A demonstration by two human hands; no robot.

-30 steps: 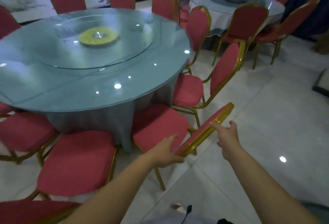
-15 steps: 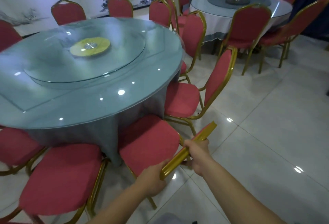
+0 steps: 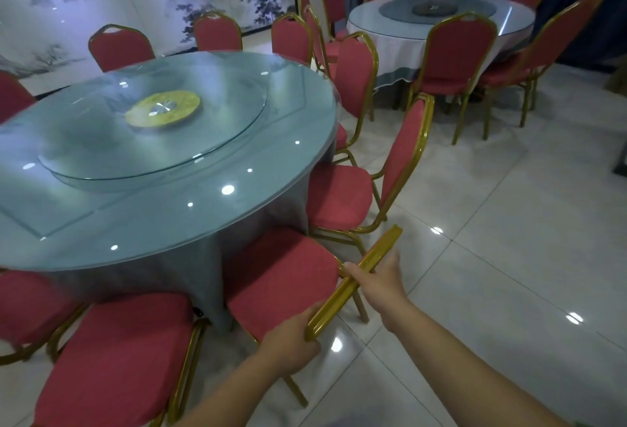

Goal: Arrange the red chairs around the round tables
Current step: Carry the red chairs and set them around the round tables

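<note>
Both left hand [image 3: 291, 338] and right hand [image 3: 377, 278] grip the gold backrest rail [image 3: 334, 306] of a red padded gold-framed chair [image 3: 281, 277], seat just beside the round glass-topped bench [image 3: 237, 223].

I see: chair frame [image 3: 353, 285] glossy gold metal | seat [image 3: 281, 277] matt red cloth | counter [image 3: 152, 195] smooth glass | floor [image 3: 509, 257] glossy tile

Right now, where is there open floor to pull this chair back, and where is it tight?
Open: the tiled floor right of the held chair, out to the chairs at the far table. Tight: along the near table, where that chair sits close between its neighbours, and between the two tables, packed with chair backs.
</note>
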